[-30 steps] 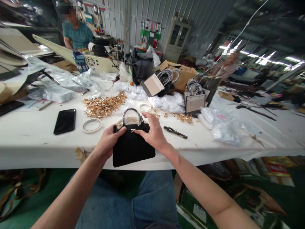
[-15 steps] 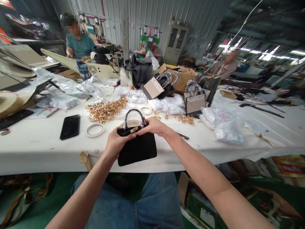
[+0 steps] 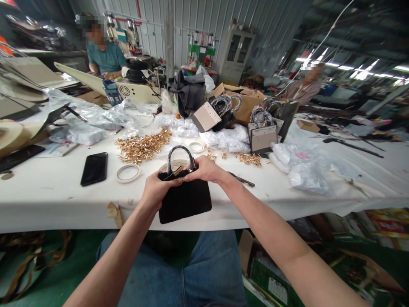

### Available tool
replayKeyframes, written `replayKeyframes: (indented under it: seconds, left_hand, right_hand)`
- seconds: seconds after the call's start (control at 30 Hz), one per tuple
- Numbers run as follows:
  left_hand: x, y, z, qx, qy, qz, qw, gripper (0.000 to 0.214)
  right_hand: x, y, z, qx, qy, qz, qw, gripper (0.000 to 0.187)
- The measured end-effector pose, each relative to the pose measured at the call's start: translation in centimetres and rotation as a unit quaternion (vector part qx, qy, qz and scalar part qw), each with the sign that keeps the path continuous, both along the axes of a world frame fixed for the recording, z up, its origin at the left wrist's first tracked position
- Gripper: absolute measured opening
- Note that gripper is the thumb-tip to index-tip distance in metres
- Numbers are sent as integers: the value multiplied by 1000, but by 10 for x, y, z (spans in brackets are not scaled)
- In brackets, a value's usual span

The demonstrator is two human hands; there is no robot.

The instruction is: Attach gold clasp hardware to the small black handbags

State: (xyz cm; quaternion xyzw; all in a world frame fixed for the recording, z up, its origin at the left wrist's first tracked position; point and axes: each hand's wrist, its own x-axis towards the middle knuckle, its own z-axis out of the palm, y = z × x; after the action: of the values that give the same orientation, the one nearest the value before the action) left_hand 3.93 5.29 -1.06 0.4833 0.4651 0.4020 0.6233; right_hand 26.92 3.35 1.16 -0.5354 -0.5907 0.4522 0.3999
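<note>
Handbag [image 3: 185,201] at the table's [image 3: 64,183] front edge, gold fitting [image 3: 177,171] apparently being aligned.
Left hand [image 3: 157,186] and right hand [image 3: 206,169], fingers curled, pinch its top; next likely calls for steady thumb pressure.

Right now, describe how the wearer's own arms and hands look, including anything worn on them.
The left hand and right hand are ungloved, with no ring visible. The left forearm and right forearm are bare: no sleeve, watch, bracelet or marking shows. Faded blue jeans cover the legs below.
</note>
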Motion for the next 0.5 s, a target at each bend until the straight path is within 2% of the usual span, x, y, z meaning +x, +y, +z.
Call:
replayKeyframes:
  seconds: [0.13, 0.33, 0.5]
  left_hand:
    - [1, -2, 1, 2, 6, 17, 1000, 64]
    - [2, -4, 2, 19, -10, -17, 1000, 60]
    - [4, -4, 4, 13, 3, 9, 1000, 55]
  right_hand:
    - [2, -1, -4, 2, 2, 4, 1000, 42]
    - [5, -2, -2, -3, 44, -9, 999, 49]
    - [5, 2, -9, -2, 31, -18, 999, 49]
